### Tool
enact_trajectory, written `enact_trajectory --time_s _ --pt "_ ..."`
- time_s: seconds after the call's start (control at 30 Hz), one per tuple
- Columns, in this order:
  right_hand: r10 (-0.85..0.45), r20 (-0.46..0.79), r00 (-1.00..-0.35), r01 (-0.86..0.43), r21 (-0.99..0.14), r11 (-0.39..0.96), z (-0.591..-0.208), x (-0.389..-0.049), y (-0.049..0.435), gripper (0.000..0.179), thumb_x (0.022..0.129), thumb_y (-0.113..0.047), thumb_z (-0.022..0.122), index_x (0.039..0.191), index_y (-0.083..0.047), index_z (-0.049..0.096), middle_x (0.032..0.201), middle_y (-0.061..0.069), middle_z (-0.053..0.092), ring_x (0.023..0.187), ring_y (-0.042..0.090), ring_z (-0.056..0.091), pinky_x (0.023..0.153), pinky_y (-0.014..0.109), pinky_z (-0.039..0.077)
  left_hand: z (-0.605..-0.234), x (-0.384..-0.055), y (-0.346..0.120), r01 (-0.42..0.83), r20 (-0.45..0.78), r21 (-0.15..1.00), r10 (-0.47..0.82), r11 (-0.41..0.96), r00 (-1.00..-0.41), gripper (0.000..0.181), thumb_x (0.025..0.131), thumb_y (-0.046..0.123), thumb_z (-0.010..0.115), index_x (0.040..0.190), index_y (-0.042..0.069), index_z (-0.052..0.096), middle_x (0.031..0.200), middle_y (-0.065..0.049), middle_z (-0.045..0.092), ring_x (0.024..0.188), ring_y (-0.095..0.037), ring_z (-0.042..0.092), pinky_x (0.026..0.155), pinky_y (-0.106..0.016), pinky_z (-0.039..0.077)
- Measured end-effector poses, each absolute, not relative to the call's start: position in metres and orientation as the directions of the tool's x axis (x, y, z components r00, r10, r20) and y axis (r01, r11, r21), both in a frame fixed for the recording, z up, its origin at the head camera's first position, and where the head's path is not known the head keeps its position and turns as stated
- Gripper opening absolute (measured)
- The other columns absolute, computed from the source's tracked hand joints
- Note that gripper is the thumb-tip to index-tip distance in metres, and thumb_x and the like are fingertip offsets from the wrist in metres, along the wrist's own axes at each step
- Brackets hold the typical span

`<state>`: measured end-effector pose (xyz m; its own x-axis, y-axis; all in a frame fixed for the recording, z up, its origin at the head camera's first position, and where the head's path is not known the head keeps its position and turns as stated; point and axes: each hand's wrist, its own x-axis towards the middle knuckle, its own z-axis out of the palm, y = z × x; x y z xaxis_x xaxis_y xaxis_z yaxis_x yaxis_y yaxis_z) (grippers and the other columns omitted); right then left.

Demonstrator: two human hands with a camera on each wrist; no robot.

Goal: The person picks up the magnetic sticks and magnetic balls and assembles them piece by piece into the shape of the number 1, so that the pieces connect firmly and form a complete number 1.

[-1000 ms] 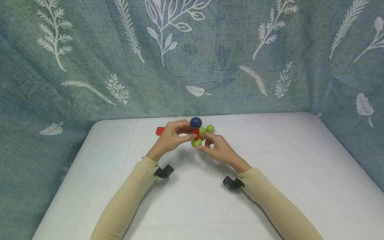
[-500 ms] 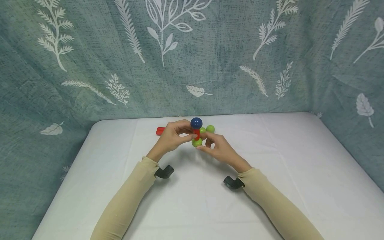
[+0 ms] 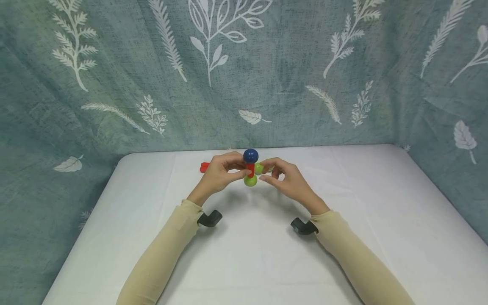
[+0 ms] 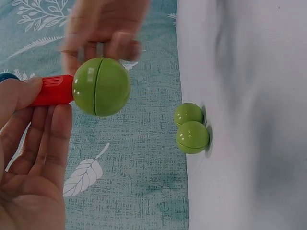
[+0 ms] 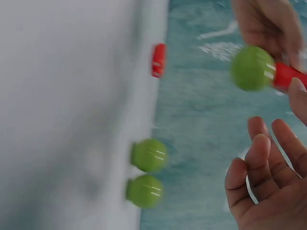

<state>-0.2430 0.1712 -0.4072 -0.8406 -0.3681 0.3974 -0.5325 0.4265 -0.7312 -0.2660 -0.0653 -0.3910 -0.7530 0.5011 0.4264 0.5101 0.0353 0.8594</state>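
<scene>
My left hand pinches a red rod between thumb and fingers, raised over the table. At the rod's upper end sits a dark blue ball; a green ball is fixed on its lower end. A seam runs round this green ball in the left wrist view. My right hand is just right of the green ball, fingers loosely bent, with a gap between fingertips and ball. Nothing lies in its grasp in the right wrist view. The blue ball is mostly hidden in the left wrist view.
Two loose green balls lie side by side near the white table's far edge, partly covered by my right hand in the head view. Red rods lie behind my left hand. A green patterned cloth hangs behind the table.
My right hand has let go of the lower green ball and moved up and to the right. My left hand still holds the rod in nearly the same place.
</scene>
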Motion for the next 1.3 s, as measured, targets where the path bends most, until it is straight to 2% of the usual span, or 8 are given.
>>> enact_trajectory --time_s 0.2,0.33,0.43,0.67,0.9,1.13,1.3 --pt "-0.336 0.551 -0.764 -0.645 -0.66 0.384 -0.372 -0.241 0.178 0.036 0.086 -0.003 0.073 0.121 -0.006 0.064 0.098 0.012 0.065 0.069 0.012 0.051 0.066 0.025 0.044 -0.391 -0.267 -0.067 0.508 0.428 0.861 0.5 0.027 -0.753 0.025 0.085 -0.007 0.07 0.109 -0.006 0.069 0.102 -0.02 0.065 0.093 -0.019 0.067 0.089 -0.033 0.056" --pt "-0.358 0.639 -0.681 -0.732 -0.576 0.364 -0.352 -0.239 0.173 0.039 0.084 -0.002 0.075 0.12 -0.008 0.065 0.097 0.008 0.062 0.069 0.011 0.049 0.066 0.026 0.044 -0.392 -0.267 -0.067 0.522 0.452 0.853 0.518 -0.013 -0.726 0.025 0.085 -0.001 0.072 0.11 -0.003 0.07 0.101 -0.018 0.066 0.093 -0.019 0.067 0.088 -0.034 0.056" --pt "-0.373 0.668 -0.644 -0.764 -0.542 0.35 -0.343 -0.24 0.168 0.04 0.081 -0.001 0.078 0.118 -0.009 0.067 0.097 0.005 0.061 0.069 0.012 0.048 0.068 0.026 0.043 -0.394 -0.267 -0.064 0.528 0.461 0.849 0.536 -0.032 -0.708 0.026 0.085 0.0 0.073 0.111 -0.002 0.07 0.102 -0.017 0.067 0.093 -0.021 0.068 0.088 -0.036 0.056" --pt "-0.471 0.62 -0.627 -0.778 -0.531 0.336 -0.348 -0.249 0.158 0.038 0.08 -0.006 0.08 0.116 -0.011 0.068 0.099 0.004 0.059 0.07 0.017 0.047 0.069 0.028 0.041 -0.396 -0.266 -0.061 0.524 0.453 0.851 0.555 -0.037 -0.698 0.024 0.086 -0.001 0.072 0.109 -0.002 0.07 0.103 -0.017 0.067 0.093 -0.021 0.068 0.09 -0.036 0.056" --pt "-0.497 0.621 -0.606 -0.791 -0.533 0.3 -0.352 -0.252 0.156 0.037 0.079 -0.005 0.081 0.113 -0.01 0.069 0.1 0.004 0.06 0.071 0.016 0.045 0.065 0.034 0.041 -0.395 -0.265 -0.061 0.501 0.434 0.865 0.544 -0.028 -0.718 0.022 0.085 -0.007 0.07 0.106 -0.005 0.069 0.102 -0.02 0.066 0.092 -0.022 0.068 0.089 -0.036 0.056" --pt "-0.505 0.609 -0.612 -0.789 -0.518 0.331 -0.354 -0.251 0.156 0.035 0.081 -0.008 0.079 0.115 -0.011 0.068 0.098 0.001 0.06 0.071 0.014 0.046 0.064 0.029 0.041 -0.395 -0.264 -0.061 0.501 0.428 0.866 0.539 -0.012 -0.725 0.023 0.083 -0.013 0.068 0.107 -0.01 0.067 0.102 -0.026 0.065 0.093 -0.029 0.067 0.09 -0.04 0.056" --pt "-0.5 0.621 -0.603 -0.797 -0.495 0.346 -0.351 -0.249 0.156 0.035 0.082 -0.008 0.079 0.115 -0.012 0.068 0.097 0.0 0.06 0.07 0.014 0.045 0.064 0.026 0.04 -0.394 -0.265 -0.06 0.512 0.451 0.858 0.543 -0.046 -0.708 0.022 0.084 -0.01 0.069 0.106 -0.008 0.068 0.101 -0.023 0.066 0.093 -0.024 0.068 0.09 -0.038 0.056"
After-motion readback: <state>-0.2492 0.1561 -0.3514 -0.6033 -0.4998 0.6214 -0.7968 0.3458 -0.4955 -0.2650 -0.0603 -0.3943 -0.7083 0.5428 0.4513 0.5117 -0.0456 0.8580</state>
